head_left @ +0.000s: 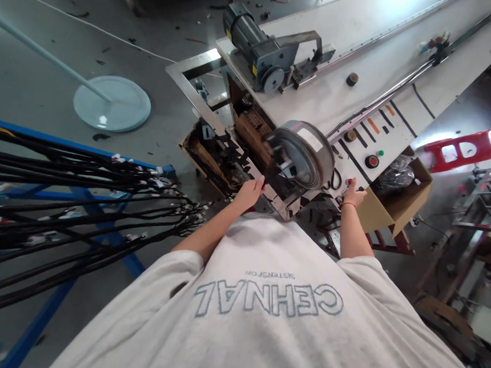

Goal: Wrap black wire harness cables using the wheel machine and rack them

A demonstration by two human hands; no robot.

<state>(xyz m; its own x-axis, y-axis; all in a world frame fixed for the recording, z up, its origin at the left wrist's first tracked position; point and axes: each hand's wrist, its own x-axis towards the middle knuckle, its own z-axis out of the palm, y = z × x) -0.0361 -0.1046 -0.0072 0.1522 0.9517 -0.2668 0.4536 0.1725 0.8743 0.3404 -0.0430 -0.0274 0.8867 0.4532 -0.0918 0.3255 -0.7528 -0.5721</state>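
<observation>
Left hand: the person's left hand [248,193] is at the near corner of the tabletop, beside the wheel, fingers curled and closed at the tips on a dark piece [265,181] too blurred to identify.
Right hand: the right hand [353,194] is over the tabletop's right-hand long edge, loosely open with fingers apart; one finger reaches to a small red button [349,182]. Whether it presses cannot be told. Nothing is seen in its grasp.
Wheel: the large grey wheel [317,144], a pale label on its rim, stands near the tabletop's near corner, between the two hands; its hub side is blurred.
Tabletop: the long white tabletop [338,103] runs from its near corner by the person toward the upper right, with black strips and two orange ones near its right-hand long edge.
Controls: a large red button [372,161] and a green button [381,153] sit side by side by that same edge.
Motor: a dark motor [245,32] with a pulley lies at the tabletop's left end, beyond the wheel.
Tape: one dark roll [352,79] lies mid-tabletop; a brownish roll [350,136] is nearer the right-hand edge.
Box: an open cardboard box [413,201] holding clear plastic [396,175] stands just beside that edge.
Cables: bundles of black cables [78,178] hang over a blue frame [52,304] at the person's left.
</observation>
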